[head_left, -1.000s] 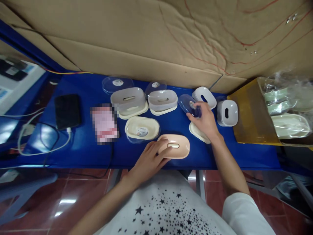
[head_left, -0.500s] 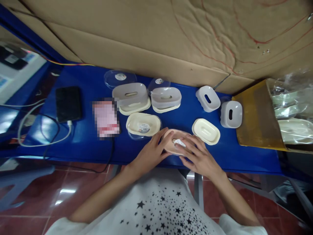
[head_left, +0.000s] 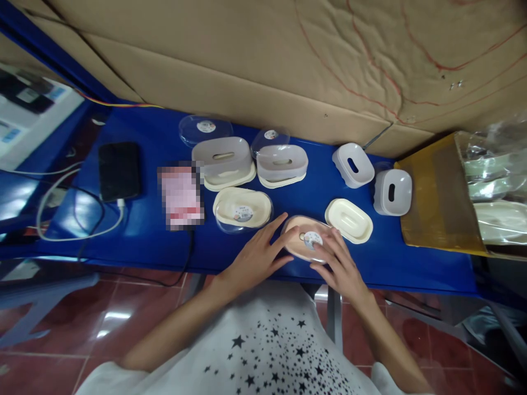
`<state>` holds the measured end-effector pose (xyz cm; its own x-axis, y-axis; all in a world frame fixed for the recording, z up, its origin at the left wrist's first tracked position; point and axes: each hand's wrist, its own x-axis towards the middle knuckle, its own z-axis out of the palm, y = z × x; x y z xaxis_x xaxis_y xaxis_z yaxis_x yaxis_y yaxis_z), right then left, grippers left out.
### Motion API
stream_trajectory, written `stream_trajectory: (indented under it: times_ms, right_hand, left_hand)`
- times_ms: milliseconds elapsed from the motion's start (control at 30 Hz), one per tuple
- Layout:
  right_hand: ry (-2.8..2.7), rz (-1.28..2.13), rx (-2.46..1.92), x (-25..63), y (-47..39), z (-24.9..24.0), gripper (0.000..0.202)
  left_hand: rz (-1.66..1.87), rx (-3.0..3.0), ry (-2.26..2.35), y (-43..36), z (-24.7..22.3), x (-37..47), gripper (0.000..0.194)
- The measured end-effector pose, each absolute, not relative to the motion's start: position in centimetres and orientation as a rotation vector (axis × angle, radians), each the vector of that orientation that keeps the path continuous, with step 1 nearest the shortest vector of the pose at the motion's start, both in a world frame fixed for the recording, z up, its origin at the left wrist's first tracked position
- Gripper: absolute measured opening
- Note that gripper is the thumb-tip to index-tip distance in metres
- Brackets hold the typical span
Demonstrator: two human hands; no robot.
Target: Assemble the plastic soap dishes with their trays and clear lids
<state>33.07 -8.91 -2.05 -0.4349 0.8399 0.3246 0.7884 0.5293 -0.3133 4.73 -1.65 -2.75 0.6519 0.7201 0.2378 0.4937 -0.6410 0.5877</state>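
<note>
A pinkish oval soap box [head_left: 294, 241] under a clear cover with a round label lies at the table's front edge. My right hand [head_left: 341, 263] holds its right end, fingers over the cover by the label and thumb on the near side. At its left end is my left hand [head_left: 261, 252], fingers spread and tips at the rim; whether they press on it cannot be made out. A cream oval tray [head_left: 349, 221] lies just beyond my right hand. Left of my hands sits another cream tray [head_left: 230, 206] with a labelled clear cover.
Two grey slotted boxes [head_left: 224, 156] [head_left: 282, 164] stand on cream trays, clear lids [head_left: 206, 129] behind them. Two more grey pieces [head_left: 356, 164] [head_left: 393, 192] stand near a cardboard carton [head_left: 432, 203] of wrapped parts. A black device [head_left: 119, 171] with a white cable and a blurred-out item [head_left: 181, 197] lie left.
My left hand's fingers have drawn back from the pinkish soap box and spread. The box has shifted slightly right, and more of its label shows. My right hand stays on it.
</note>
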Motion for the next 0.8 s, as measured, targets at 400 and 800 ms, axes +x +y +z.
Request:
stream_trajectory:
  times_ms: [400,800]
  right_hand:
    - [-2.270,0.012,-1.166,33.9,-9.7,-3.5,0.071]
    - [-2.165,0.035,-1.104,34.9,-11.0,-4.6,0.059]
  left_hand:
    - [0.555,2.183,0.885,-1.1,-2.8,5.8,0.076]
    - [0.592,2.121,0.800,-0.1,-3.0,6.9,0.104]
